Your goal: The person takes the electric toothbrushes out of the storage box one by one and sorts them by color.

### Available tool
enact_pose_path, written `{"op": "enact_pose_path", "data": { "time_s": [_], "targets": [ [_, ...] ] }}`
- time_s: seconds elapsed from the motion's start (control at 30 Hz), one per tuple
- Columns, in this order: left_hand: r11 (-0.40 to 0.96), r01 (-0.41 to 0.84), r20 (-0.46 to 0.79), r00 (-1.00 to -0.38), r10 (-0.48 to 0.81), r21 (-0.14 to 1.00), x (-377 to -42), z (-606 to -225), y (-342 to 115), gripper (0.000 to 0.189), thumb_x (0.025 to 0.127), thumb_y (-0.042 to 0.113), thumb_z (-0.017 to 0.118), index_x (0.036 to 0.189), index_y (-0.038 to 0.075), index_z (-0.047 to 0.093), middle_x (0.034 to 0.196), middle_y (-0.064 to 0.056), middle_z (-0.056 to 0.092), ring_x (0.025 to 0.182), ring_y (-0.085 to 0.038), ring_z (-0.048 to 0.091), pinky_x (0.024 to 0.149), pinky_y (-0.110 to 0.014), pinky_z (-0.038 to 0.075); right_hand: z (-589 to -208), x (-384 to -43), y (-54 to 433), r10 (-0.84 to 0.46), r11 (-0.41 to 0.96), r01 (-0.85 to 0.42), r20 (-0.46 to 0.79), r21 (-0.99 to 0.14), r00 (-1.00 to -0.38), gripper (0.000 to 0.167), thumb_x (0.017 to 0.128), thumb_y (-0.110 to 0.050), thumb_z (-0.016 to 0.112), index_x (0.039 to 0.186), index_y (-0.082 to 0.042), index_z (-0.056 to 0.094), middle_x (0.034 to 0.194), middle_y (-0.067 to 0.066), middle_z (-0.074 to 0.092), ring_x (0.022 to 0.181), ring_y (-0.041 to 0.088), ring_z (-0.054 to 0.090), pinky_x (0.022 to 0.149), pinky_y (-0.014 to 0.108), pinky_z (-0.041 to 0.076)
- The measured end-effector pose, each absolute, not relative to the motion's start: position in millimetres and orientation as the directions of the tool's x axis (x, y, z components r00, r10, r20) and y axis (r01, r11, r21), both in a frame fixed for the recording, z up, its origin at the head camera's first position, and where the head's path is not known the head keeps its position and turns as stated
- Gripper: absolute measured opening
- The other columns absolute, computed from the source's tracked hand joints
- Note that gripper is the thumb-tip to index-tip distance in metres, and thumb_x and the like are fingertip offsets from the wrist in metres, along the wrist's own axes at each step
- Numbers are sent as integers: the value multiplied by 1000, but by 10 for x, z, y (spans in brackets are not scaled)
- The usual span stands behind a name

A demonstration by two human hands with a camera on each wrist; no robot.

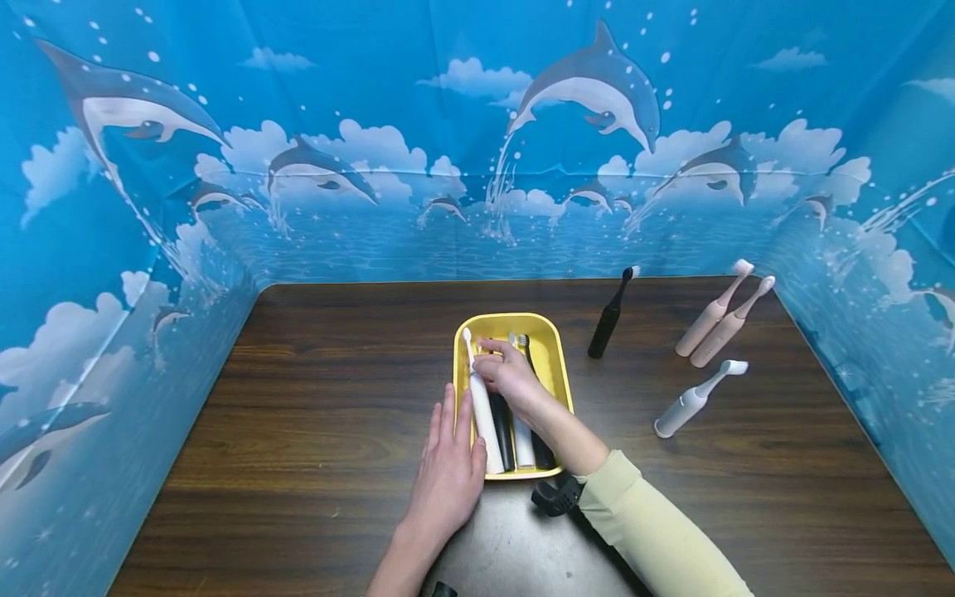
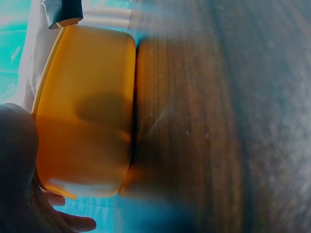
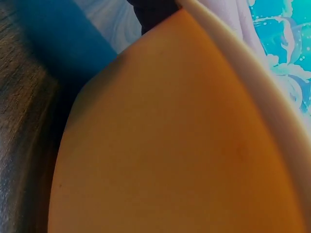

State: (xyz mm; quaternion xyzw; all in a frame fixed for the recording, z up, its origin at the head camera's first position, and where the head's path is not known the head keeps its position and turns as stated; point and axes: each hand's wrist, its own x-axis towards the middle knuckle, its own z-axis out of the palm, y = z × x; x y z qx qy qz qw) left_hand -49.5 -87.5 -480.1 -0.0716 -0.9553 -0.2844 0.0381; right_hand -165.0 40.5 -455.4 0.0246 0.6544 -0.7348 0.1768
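Note:
A yellow tray (image 1: 555, 356) stands at the front middle of the table with several electric toothbrushes lying lengthwise in it. Along its left side lies a white electric toothbrush (image 1: 487, 423). My right hand (image 1: 515, 377) reaches in over the tray, its curled fingers holding that brush near the neck. Beside it are a black toothbrush (image 1: 502, 431), a pale one (image 1: 523, 444) and another dark one (image 1: 542, 452), partly hidden by the right hand and forearm. My left hand (image 1: 451, 473) rests against the tray's left edge, fingers straight. The left wrist view shows the tray's outer wall (image 2: 87, 97) close up.
To the right, a black toothbrush (image 1: 606, 327), two pinkish ones (image 1: 718, 332) and a light grey one (image 1: 682, 410) stand upright on the brown wooden table (image 1: 336, 398). A blue dolphin-print cloth (image 1: 418, 207) encloses the back and sides.

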Motion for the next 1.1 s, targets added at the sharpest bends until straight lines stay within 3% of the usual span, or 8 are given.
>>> {"op": "enact_pose_path", "data": {
  "time_s": [0.3,0.63,0.9,1.1],
  "targets": [
    [832,163,116,-986,119,531,-485,-4798,-871,66,104,23,55,163,10,29,170,-18,14,150,-47,22,113,-64,33,-4533,-1487,554,-384,85,275,-286,-958,-878,50,101,-9,57,147,7,44,119,17,69,98,21,68,80,41,59],
    [834,152,112,-988,109,531,-481,-4783,-870,64,104,24,54,161,8,31,170,-18,15,149,-48,23,113,-64,32,-4444,-1313,735,-373,217,208,-278,-954,-885,45,100,-7,62,141,5,48,108,16,66,86,22,67,64,41,62],
    [842,146,119,-988,99,519,-488,-4788,-871,65,102,24,55,161,8,33,169,-17,17,148,-49,25,111,-65,34,-4351,-1130,840,-310,165,78,-127,-983,-942,47,98,-2,63,141,8,47,113,23,67,91,25,69,67,40,62],
    [834,156,125,-987,105,529,-484,-4784,-865,65,102,23,55,161,8,33,169,-18,16,148,-49,25,112,-65,33,-4269,-979,1017,-185,143,-117,89,-983,-979,42,97,2,65,137,5,53,114,24,69,96,27,68,72,36,61]
  ]
}}
